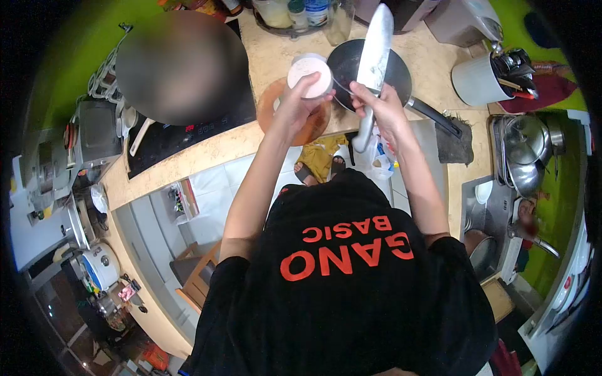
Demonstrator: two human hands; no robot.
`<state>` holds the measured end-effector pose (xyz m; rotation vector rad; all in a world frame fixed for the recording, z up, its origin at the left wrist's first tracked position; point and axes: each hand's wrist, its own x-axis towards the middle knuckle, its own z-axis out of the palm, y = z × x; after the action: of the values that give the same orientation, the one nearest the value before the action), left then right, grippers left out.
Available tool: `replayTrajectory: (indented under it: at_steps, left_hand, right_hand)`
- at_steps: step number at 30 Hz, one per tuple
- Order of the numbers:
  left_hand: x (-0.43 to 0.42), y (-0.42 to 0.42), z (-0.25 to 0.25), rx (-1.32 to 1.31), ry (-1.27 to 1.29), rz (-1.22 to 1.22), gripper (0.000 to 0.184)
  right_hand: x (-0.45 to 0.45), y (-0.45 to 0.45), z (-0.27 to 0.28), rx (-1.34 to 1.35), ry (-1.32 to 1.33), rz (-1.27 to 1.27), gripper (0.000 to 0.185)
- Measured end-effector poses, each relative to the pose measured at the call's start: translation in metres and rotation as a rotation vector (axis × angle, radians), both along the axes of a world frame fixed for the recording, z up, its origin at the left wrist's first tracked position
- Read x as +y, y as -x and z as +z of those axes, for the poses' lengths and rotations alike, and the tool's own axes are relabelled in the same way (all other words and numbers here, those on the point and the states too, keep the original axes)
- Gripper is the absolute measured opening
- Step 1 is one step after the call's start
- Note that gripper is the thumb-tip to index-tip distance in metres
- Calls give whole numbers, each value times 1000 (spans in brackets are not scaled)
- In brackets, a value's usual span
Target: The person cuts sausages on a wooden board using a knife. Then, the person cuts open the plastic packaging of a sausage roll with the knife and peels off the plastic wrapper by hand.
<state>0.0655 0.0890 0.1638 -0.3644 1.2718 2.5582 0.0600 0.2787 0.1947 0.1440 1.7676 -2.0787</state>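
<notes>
My left hand point(300, 100) is closed around a small round tub point(309, 72) with a pale, whitish top, the thumb lying on that top. In my right hand point(382, 106) is a large kitchen knife point(378, 47), gripped near where the blade meets the handle, blade pointing up and away from me. A thin curved edge shows between the two hands; I cannot tell what it belongs to. Below the left hand lies a round wooden board point(268, 116). Under the knife sits a black frying pan point(401, 72), its handle toward the right.
A large round blurred shape point(182, 69) covers much of the black cooktop point(213, 128) at left. Jars point(298, 15) stand at the back. On the right are a white utensil holder point(476, 81), a dark cloth point(454, 147) and a sink point(495, 207) near metal bowls.
</notes>
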Motion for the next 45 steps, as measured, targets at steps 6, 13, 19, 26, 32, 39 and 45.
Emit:
replayTrajectory:
  at_steps: [6, 13, 19, 26, 32, 39, 45]
  left_hand:
    - [9, 7, 13, 87, 64, 7, 48]
    - [27, 7, 21, 210, 116, 43, 49]
    - [23, 8, 26, 258, 62, 103, 48]
    - [8, 8, 22, 185, -213, 201, 44]
    - [-57, 44, -15, 49, -110, 354, 47]
    - [-96, 107, -48, -53, 227, 163, 45]
    - [-141, 207, -171, -164, 679, -26, 65]
  right_hand:
    - [5, -6, 0, -256, 428, -50, 24]
    - [19, -11, 5, -261, 738, 88, 22]
    - [23, -14, 22, -209, 581, 49, 37]
    - [10, -11, 15, -188, 542, -53, 49]
    - [26, -28, 9, -119, 301, -84, 34]
    - [63, -60, -10, -111, 162, -320, 32]
    - [77, -89, 1, -67, 28, -526, 23]
